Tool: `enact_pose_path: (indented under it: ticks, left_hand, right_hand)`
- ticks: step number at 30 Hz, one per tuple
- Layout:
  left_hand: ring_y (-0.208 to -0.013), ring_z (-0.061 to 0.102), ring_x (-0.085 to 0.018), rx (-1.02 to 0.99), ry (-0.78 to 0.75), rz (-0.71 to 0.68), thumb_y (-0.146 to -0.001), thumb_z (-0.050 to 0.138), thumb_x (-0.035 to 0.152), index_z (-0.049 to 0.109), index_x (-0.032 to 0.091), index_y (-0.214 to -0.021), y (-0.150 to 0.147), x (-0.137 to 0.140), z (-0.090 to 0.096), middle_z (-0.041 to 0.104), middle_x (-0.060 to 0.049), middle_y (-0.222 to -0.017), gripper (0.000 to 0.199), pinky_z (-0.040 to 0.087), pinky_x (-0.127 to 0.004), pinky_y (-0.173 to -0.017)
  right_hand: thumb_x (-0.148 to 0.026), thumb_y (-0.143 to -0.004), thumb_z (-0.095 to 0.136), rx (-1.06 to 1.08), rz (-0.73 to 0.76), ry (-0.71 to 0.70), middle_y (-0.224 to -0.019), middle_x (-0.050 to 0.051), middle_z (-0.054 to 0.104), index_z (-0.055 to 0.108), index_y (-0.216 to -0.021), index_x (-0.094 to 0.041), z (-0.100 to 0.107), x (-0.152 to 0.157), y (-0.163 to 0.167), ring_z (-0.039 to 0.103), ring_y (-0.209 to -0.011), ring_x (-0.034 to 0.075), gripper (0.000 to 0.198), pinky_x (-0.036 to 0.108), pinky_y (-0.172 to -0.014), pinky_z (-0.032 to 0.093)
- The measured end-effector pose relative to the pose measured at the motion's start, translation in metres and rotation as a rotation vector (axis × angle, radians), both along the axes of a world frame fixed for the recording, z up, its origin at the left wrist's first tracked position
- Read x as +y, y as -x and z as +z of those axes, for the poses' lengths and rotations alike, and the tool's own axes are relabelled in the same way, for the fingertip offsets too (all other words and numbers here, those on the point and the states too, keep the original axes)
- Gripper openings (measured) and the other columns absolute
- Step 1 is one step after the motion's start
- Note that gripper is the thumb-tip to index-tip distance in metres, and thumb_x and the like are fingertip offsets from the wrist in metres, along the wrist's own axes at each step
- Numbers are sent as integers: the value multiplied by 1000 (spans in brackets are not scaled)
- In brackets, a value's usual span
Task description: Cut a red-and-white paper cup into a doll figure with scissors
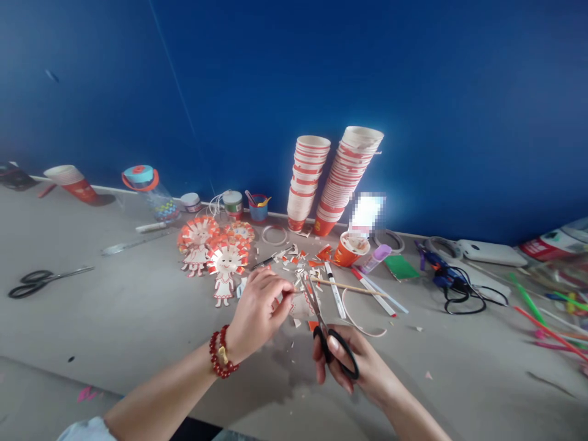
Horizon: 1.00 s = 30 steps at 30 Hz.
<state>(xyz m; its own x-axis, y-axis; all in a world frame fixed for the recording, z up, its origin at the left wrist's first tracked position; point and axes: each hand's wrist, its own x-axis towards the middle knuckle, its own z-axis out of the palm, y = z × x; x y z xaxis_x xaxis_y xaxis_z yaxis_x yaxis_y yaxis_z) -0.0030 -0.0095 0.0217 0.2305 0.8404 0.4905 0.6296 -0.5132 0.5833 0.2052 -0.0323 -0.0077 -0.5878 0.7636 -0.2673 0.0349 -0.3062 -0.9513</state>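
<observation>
My right hand point(342, 361) has its fingers through the black handles of a pair of scissors point(318, 309), whose blades point away from me and stand slightly apart. My left hand point(264, 303) is pinched, thumb against fingers, at the edge of a white paper piece point(304, 304) with red drawn lines. The blades lie at that paper, but whether they touch it I cannot make out. Left of my left hand lie paper dolls point(225, 275) with orange-and-white fringed heads and white dresses. Beyond the blades are scattered white and orange paper scraps point(301, 260).
Two tall stacks of paper cups point(309, 180) stand against the blue wall. A single orange cup point(351, 250), markers point(335, 291) and a wooden stick point(353, 286) are at the right. A blue glue gun point(445, 272) with cable lies farther right. Another pair of scissors point(43, 280) rests far left.
</observation>
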Motion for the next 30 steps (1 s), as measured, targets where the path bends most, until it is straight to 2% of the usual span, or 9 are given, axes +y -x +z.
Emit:
enact_pose_path:
  ticks: [8,13,18,23,30]
  left_hand:
    - [-82,55,-19,2,51,29,-87,48,16,56,20,-83,0,-2,-1,64,-2,-80,10,44,-36,-80]
    - [-85,55,-18,-84,164,1,-87,47,17,57,19,-85,0,-3,-2,62,-5,-85,11,49,-27,-67]
    - [-81,58,-16,-225,351,-65,-86,48,19,59,19,-86,0,-3,-1,61,-4,-87,11,43,-17,-49]
    - [-77,59,-14,-262,420,-101,-84,49,17,60,19,-86,1,-1,1,63,-2,-83,11,42,-18,-53]
    - [-73,57,-13,-245,499,-169,-83,47,16,58,18,-80,5,3,3,62,0,-79,12,40,-19,-56]
  right_hand:
    - [-66,-79,52,33,27,26,-57,9,67,57,-77,-9,-2,0,2,36,-27,2,57,16,-31,18]
    - [-66,-79,51,-4,47,14,-59,9,67,57,-78,-9,-6,1,1,37,-28,3,57,16,-31,19]
    - [-65,-78,54,-95,55,-38,-58,8,67,58,-76,-10,-8,3,0,40,-32,5,56,16,-32,23]
    - [-64,-78,54,-169,66,-90,-59,7,68,58,-77,-11,-7,4,-3,41,-34,5,53,15,-33,27]
    - [-63,-78,56,-203,90,-85,-58,6,68,59,-77,-12,-1,5,-4,40,-34,5,51,14,-32,29]
